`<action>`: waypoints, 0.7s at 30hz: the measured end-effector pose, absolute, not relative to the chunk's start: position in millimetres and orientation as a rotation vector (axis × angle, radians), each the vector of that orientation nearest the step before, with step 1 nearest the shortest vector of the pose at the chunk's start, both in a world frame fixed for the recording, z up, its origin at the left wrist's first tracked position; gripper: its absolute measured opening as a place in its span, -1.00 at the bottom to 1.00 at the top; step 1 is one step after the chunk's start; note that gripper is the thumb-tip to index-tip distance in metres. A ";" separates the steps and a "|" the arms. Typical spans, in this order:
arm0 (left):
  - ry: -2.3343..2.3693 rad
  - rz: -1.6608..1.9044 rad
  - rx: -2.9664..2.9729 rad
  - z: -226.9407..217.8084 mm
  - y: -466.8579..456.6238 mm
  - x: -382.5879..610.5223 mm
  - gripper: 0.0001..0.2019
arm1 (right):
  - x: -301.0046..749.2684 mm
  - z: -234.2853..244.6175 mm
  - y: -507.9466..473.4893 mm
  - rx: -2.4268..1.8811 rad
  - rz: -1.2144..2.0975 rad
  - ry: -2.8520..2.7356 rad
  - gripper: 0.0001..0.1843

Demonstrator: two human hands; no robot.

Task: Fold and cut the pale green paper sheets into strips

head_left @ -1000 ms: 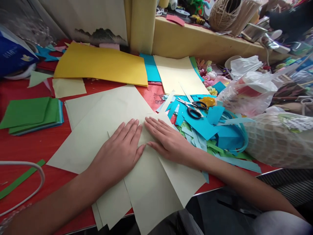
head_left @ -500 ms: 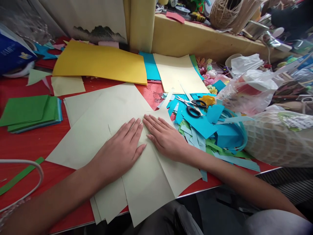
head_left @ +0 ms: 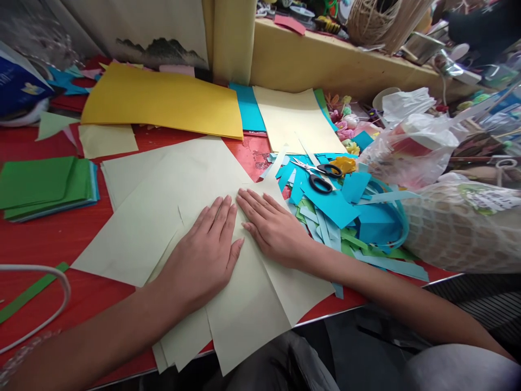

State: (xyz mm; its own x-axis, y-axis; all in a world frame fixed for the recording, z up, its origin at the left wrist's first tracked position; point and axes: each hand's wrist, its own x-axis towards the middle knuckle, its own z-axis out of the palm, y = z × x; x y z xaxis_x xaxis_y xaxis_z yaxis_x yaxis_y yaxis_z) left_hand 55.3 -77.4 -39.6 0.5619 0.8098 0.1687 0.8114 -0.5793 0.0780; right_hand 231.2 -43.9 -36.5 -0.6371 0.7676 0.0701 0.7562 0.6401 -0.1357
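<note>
Several pale green paper sheets lie overlapped on the red table, some reaching past its front edge. My left hand rests flat on them, fingers stretched out. Just right of it, my right hand also lies flat, pressing a pale sheet that has a crease running toward the front edge. Its fingertips are close to those of my left hand. Neither hand grips anything. Black-handled scissors lie partly spread on blue and green paper scraps, to the right of my right hand.
Yellow sheets and a cream sheet lie at the back. Green paper squares are stacked on the left, near a white cable. At right are a clear plastic bag and a netted bundle.
The view has shifted slightly. Both hands stay flat in nearly the same place on the paper; a sheet edge beside my left wrist shows more now.
</note>
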 end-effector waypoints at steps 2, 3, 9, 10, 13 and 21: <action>-1.447 -0.315 -2.762 -39.6 -77.7 55.6 -0.41 | 231.2 -37.0 -44.0 -1.278 0.139 -2.736 -0.42; -1.435 -0.318 -2.770 -38.9 -77.0 54.7 -0.41 | 231.3 -37.2 -44.1 -1.277 0.139 -2.737 -0.42; -1.544 -0.334 -2.665 -25.4 -57.3 36.2 -0.51 | 232.7 -37.7 -44.0 -1.258 0.136 -2.742 -0.41; -1.603 -0.321 -2.608 -23.0 -52.3 32.6 -0.53 | 232.8 -37.3 -44.0 -1.262 0.137 -2.746 -0.41; -1.767 -0.296 -2.522 -17.9 -38.2 22.9 -0.60 | 233.0 -35.5 -44.0 -1.272 0.148 -2.764 -0.41; -2.249 -0.389 -2.638 -0.6 -25.1 17.5 -0.71 | 234.0 -34.0 -43.6 -1.265 0.181 -2.756 -0.39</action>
State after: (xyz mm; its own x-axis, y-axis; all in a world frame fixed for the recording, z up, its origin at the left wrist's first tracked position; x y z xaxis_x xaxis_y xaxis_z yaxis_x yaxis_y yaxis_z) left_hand 17.5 -25.1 -0.6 0.1694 0.9840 -0.0559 0.9082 -0.1338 0.3966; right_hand 234.0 -43.6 -34.0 -0.6489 0.7596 0.0441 0.7473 0.6471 -0.1510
